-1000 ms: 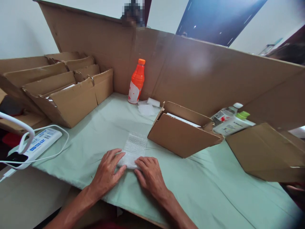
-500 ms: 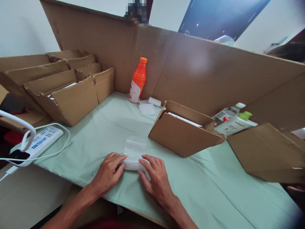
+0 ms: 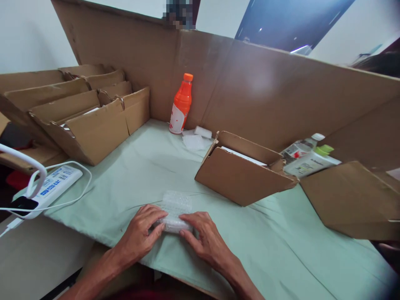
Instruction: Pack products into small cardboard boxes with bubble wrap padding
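Observation:
A partly rolled sheet of bubble wrap [image 3: 176, 204] lies on the pale green cloth near the front edge. Its flat end points away from me, and the rolled part is close to me. My left hand [image 3: 142, 230] grips the left end of the roll, thumb in front and fingers on top. At the right end, my right hand [image 3: 204, 236] holds it the same way. Whether anything is wrapped inside cannot be made out.
A cardboard box [image 3: 240, 175] with white contents stands right of centre. An orange bottle [image 3: 181, 104] and thin white pieces [image 3: 196, 139] are at the back. Cardboard dividers [image 3: 96, 133] stand left, above a power strip [image 3: 58, 187]. Bottles [image 3: 308, 160] lie behind another cardboard piece [image 3: 340, 200].
Both hands have drawn the bubble wrap slightly toward me. My fingers have closed in on the roll's ends, and less of the flat part lies beyond it.

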`<action>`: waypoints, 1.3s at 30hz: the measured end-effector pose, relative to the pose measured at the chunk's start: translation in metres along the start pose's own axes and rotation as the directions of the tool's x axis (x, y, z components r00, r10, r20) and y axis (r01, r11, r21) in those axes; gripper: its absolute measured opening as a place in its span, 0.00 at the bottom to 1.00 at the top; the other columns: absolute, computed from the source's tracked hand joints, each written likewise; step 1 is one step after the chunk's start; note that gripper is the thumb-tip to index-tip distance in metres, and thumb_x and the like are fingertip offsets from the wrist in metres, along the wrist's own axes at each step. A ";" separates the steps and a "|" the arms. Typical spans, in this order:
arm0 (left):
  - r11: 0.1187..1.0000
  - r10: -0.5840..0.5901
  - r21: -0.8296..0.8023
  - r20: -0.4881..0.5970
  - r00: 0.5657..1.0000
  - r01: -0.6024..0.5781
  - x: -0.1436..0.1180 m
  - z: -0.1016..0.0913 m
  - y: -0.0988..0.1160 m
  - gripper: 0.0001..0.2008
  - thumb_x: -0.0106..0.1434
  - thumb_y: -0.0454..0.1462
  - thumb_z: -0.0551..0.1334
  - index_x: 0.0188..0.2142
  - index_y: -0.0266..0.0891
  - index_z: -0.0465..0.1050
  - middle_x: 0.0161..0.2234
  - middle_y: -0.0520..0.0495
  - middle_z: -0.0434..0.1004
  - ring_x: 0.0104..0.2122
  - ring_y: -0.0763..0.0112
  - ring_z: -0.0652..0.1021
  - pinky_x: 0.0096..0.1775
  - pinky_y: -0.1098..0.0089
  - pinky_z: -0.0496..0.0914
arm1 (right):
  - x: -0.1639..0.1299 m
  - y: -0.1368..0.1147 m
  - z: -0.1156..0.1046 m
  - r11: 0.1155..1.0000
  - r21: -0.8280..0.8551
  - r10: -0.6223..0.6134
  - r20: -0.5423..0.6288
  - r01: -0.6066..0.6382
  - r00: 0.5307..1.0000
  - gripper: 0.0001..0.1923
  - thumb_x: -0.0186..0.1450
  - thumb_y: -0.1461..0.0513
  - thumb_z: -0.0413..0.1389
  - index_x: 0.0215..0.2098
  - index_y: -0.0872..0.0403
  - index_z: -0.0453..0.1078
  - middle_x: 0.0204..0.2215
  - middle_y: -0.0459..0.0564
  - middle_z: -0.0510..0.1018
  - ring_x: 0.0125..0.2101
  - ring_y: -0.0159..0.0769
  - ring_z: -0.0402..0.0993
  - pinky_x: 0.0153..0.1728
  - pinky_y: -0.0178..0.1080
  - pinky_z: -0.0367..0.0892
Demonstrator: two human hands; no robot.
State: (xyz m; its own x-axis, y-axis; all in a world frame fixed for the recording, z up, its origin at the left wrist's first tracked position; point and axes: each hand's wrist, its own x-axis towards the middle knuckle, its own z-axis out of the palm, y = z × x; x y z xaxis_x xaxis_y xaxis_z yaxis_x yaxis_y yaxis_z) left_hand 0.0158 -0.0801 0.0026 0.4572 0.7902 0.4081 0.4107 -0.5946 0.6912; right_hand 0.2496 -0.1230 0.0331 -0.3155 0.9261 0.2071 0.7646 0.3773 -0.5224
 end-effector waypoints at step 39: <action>0.190 -0.597 -0.884 0.241 0.765 0.427 0.026 0.013 0.024 0.13 0.49 0.38 0.71 0.34 0.38 0.74 0.31 0.54 0.76 0.33 0.74 0.72 0.38 0.73 0.67 | 0.008 0.007 0.014 0.827 0.514 0.263 0.006 -0.229 0.965 0.16 0.63 0.52 0.58 0.45 0.52 0.73 0.33 0.47 0.79 0.31 0.36 0.74 0.33 0.36 0.70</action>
State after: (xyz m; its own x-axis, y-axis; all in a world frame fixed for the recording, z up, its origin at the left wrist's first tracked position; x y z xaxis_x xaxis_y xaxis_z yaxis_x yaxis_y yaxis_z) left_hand 0.0478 -0.0761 0.0214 0.2948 0.9237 -0.2446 -0.4241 0.3558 0.8328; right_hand 0.2446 -0.1130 0.0189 -0.1062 0.9927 0.0576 0.4153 0.0969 -0.9045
